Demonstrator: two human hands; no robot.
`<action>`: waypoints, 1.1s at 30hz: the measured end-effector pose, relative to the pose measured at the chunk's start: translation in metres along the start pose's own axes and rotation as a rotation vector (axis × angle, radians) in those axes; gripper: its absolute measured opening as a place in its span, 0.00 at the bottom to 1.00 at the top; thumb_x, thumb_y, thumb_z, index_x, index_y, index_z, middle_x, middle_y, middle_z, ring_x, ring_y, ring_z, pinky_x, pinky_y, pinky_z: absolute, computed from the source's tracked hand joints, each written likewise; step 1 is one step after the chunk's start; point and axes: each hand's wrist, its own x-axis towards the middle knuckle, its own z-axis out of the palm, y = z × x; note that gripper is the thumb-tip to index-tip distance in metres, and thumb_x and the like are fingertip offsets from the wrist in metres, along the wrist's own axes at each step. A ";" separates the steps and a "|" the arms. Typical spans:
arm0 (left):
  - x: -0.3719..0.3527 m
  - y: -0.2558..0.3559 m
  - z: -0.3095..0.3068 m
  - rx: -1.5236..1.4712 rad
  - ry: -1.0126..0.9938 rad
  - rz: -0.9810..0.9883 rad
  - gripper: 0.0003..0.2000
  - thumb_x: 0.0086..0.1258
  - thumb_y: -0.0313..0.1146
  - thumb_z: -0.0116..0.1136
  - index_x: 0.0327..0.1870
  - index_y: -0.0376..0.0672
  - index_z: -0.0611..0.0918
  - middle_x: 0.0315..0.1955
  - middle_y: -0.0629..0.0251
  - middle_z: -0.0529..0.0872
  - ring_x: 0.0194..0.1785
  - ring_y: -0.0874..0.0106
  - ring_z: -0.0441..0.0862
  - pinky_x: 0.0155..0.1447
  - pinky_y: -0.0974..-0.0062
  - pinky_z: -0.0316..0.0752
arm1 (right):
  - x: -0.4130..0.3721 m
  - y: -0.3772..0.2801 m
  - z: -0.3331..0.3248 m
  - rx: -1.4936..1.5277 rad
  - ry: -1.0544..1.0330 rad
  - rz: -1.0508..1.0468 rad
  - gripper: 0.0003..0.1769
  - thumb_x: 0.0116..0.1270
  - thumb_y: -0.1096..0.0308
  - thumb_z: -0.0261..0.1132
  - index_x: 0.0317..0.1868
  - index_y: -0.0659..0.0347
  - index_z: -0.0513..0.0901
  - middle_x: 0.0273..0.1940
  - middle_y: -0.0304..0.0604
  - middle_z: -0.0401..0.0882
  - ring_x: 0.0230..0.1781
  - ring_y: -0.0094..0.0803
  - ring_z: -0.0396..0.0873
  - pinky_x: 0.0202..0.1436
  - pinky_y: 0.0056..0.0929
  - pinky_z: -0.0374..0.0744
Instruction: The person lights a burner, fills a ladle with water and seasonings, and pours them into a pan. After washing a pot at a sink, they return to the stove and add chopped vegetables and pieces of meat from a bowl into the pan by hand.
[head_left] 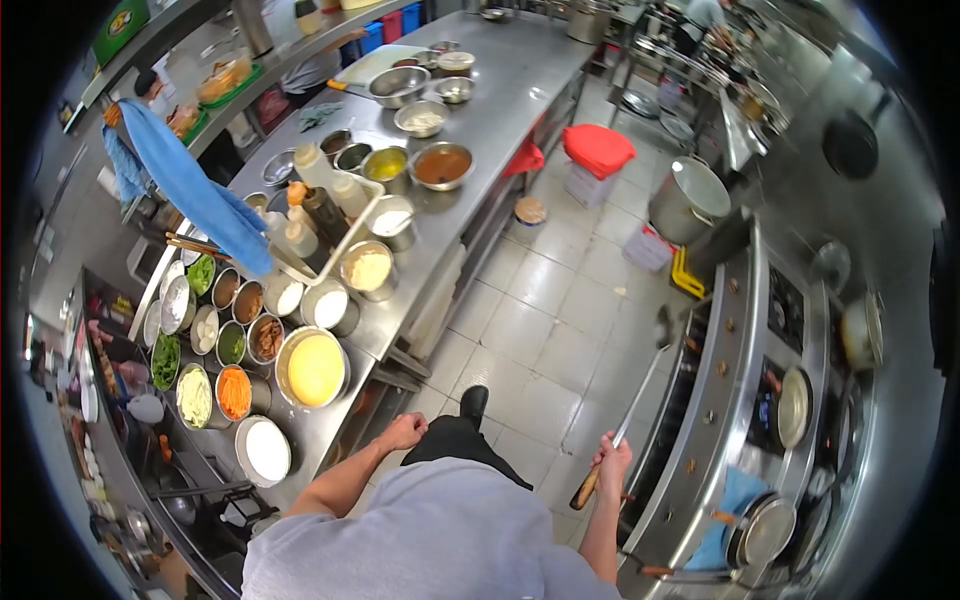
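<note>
My right hand (612, 464) is wrapped round the handle of a long wok ladle (640, 392) with a wooden grip. The ladle's shaft slants up and away, and its dark head is beside the front of the stove (735, 370). My left hand (404, 431) hangs in front of my body with its fingers curled in and nothing visible in them. Nearest to it is the steel counter (372, 345), which carries a pot of yellow liquid (314, 368), a container of shredded carrot (234, 392) and a container of white powder or liquid (263, 450).
Tiled floor (530, 330) runs between counter and stove. A large stockpot (690, 198), a red-covered bin (598, 148) and a yellow crate (688, 275) stand along the aisle. A blue towel (190, 180) hangs from the shelf. Other people work at the back and far left.
</note>
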 end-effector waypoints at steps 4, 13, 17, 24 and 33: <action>0.040 0.010 -0.048 -0.029 0.095 0.017 0.09 0.66 0.34 0.57 0.39 0.38 0.82 0.31 0.55 0.85 0.36 0.59 0.83 0.44 0.64 0.76 | 0.067 -0.008 0.062 0.177 -0.222 0.377 0.06 0.71 0.68 0.59 0.36 0.60 0.73 0.22 0.30 0.67 0.16 0.16 0.63 0.20 0.16 0.67; 0.085 0.049 -0.102 -0.215 0.189 0.064 0.09 0.69 0.34 0.58 0.40 0.36 0.81 0.27 0.56 0.83 0.32 0.67 0.79 0.40 0.68 0.75 | 0.126 -0.020 0.148 0.248 -0.287 0.595 0.07 0.70 0.67 0.59 0.37 0.62 0.73 0.21 0.28 0.67 0.16 0.14 0.65 0.21 0.16 0.67; 0.083 0.058 -0.092 -0.335 0.233 0.067 0.09 0.71 0.34 0.58 0.40 0.36 0.81 0.27 0.61 0.83 0.32 0.72 0.78 0.40 0.70 0.75 | 0.159 -0.038 0.158 0.253 -0.336 0.649 0.09 0.69 0.66 0.60 0.37 0.63 0.73 0.20 0.28 0.68 0.17 0.14 0.67 0.22 0.16 0.68; 0.097 0.127 -0.100 -0.468 0.084 0.143 0.08 0.73 0.34 0.59 0.42 0.38 0.82 0.29 0.71 0.81 0.35 0.80 0.75 0.43 0.77 0.73 | 0.172 -0.066 0.167 0.253 -0.382 0.559 0.07 0.68 0.67 0.60 0.35 0.61 0.73 0.22 0.28 0.67 0.17 0.17 0.65 0.22 0.19 0.67; 0.238 0.262 -0.157 -0.378 -0.064 0.471 0.06 0.75 0.32 0.58 0.43 0.40 0.80 0.27 0.77 0.76 0.33 0.83 0.70 0.38 0.80 0.69 | 0.179 -0.045 0.101 0.191 -0.234 0.553 0.07 0.67 0.67 0.62 0.33 0.59 0.74 0.25 0.33 0.69 0.19 0.19 0.66 0.22 0.21 0.67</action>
